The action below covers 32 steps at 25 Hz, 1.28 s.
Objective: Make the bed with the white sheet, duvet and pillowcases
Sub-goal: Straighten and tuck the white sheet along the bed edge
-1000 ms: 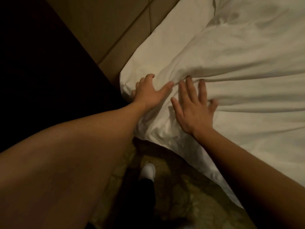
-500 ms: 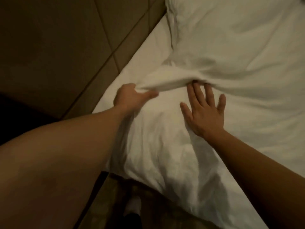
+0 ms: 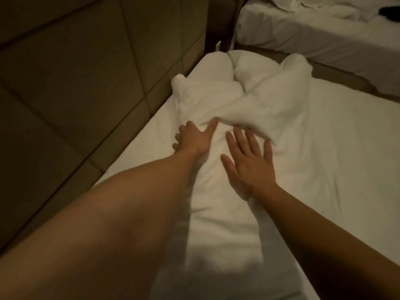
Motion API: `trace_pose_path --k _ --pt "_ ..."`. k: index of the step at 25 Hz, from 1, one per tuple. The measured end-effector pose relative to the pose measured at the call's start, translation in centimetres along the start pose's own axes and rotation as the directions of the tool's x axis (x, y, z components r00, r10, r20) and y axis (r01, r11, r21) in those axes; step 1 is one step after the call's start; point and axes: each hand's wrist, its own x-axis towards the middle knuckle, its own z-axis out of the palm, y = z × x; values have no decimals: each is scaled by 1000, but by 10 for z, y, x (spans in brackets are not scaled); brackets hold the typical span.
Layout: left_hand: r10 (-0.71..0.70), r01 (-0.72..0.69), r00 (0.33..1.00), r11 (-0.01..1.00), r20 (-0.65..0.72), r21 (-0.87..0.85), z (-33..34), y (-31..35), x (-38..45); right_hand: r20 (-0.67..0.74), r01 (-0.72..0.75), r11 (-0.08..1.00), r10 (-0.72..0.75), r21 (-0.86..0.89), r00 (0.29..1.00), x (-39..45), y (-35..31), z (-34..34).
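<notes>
Far left: padded headboard panel (image 3: 75,87), tan, seamed in large rectangles, running along the left edge of the bed.

Just right of it: flat white sheet (image 3: 138,152) shows as a bare strip between the panel and the bunched bedding.

Left forearm crosses from the bottom left corner up toward centre. Left hand (image 3: 194,138) lies on the duvet (image 3: 324,159), at its bunched edge. Thumb stretched out to the right, tip against a raised fold; the other fingers curl downward on the left side of the hand. Whether they grip cloth or only press on it, cannot tell.

Centre: duvet is rumpled here, a thick ridge of folds rising just beyond both hands and running up toward the pillows (image 3: 238,66). The pillows, white, sit at the head of the bed, against the far end of the panel; one shows a creased dent between two rounded humps.

Right hand (image 3: 249,163) just beside the left, apart from it. Palm down, fingers straight and spread, flat on the duvet; fingertips reach the foot of the ridge.

Right of the hands: duvet lies smoother, covering the bed to the frame edge.

Top right: second bed (image 3: 313,29), white linen heaped on it, a small dark object at its far edge, too blurred to identify.
</notes>
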Motion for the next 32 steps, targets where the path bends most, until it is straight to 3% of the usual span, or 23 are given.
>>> trace_pose_path --k 4,7,10,13,21,23,24,26,27,30,32 --pt "-47 59 983 996 177 -60 8 78 62 -28 53 998 -53 -19 998 59 71 -47" --pt "-19 65 956 987 292 -150 32 129 95 34 -130 983 127 131 991 122 108 -64" --pt "-37 235 891 891 452 -389 66 167 134 167 -235 953 204 191 965 178 128 -57" --pt "-81 349 860 812 503 -467 98 190 178 172 -289 932 254 219 952 216 140 -40" --pt "-200 315 937 840 287 -441 141 209 241 85 -289 951 280 114 956 284 166 -8" --pt "-151 186 982 881 114 -435 105 227 276 73 -260 954 252 146 965 302 167 -15" --pt "-103 76 994 914 -45 -398 73 240 308 76 -243 955 234 167 969 314 166 -21" --pt "-47 -49 941 961 -336 -271 -12 265 369 81 -230 951 218 206 973 340 160 -31" --pt "15 -104 912 975 -409 -196 -50 276 387 82 -234 942 221 239 972 354 157 -35" --pt "201 -145 883 976 -425 160 -68 276 396 133 -253 918 222 307 966 385 149 -30" --pt "139 -38 913 965 -383 259 -31 237 393 217 -278 918 221 282 951 389 145 -7"
